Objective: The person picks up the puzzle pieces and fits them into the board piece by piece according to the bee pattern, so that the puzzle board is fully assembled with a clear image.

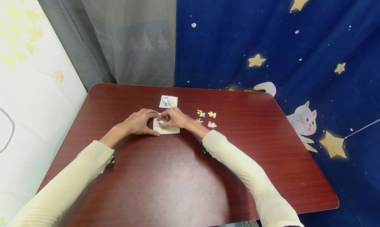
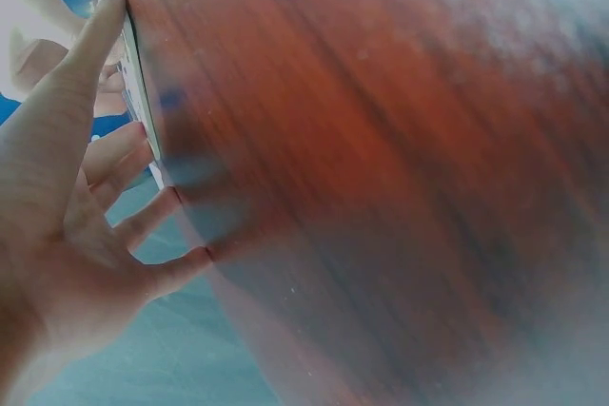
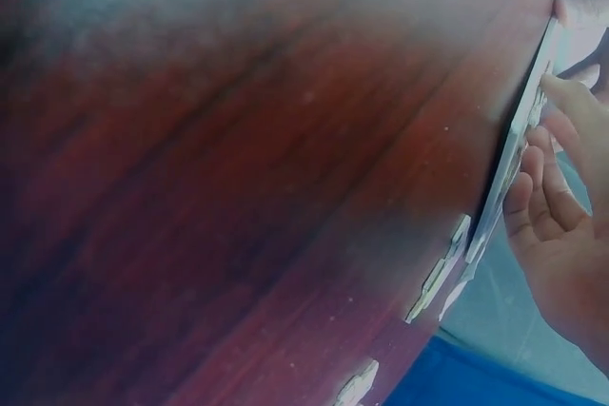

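A small pale puzzle board (image 1: pixel 169 131) lies on the table, with a thin raised edge. My left hand (image 1: pixel 139 121) holds it at the left side, thumb at the near corner and index finger at the far corner. In the left wrist view the fingers of my left hand (image 2: pixel 86 178) are spread, their tips on the board and table. Over the board, my right hand (image 1: pixel 175 117) pinches a small pale puzzle piece (image 1: pixel 160 122) between thumb and fingers. The fingers partly cover the piece, so whether it sits in the board I cannot tell.
Several loose puzzle pieces (image 1: pixel 212 114) in yellow and pink lie right of the board, near the right forearm. A colourful picture card (image 1: pixel 168 101) lies just beyond the board. The reddish-brown table (image 1: pixel 166 181) ends at curtains behind.
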`<state>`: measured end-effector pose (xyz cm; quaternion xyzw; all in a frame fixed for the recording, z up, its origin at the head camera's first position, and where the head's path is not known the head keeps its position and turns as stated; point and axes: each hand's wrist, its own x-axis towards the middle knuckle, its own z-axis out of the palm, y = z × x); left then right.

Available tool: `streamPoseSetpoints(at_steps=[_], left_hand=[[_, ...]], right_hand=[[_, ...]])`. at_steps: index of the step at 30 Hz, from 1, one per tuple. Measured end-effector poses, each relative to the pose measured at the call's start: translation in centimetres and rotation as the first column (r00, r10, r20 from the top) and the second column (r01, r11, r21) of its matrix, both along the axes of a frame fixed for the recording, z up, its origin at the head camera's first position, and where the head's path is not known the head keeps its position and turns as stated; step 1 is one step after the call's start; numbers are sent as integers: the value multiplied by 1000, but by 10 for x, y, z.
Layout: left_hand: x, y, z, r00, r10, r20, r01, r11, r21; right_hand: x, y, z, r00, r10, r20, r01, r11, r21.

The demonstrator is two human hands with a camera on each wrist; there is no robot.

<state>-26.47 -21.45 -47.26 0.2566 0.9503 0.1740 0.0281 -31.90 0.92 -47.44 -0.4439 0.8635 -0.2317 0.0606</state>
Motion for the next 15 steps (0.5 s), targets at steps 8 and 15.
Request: streamPoseSetpoints(at_steps=[8,15], left_hand=[[0,2,2,1000,-1,0,1,1000,-2],[1,1,1,1000,-3,4,3,1000,-10]], right_hand=[[0,-1,5,996,68,-63,-64,995,71],[3,-2,7,992,101,-73,-95,992,78]])
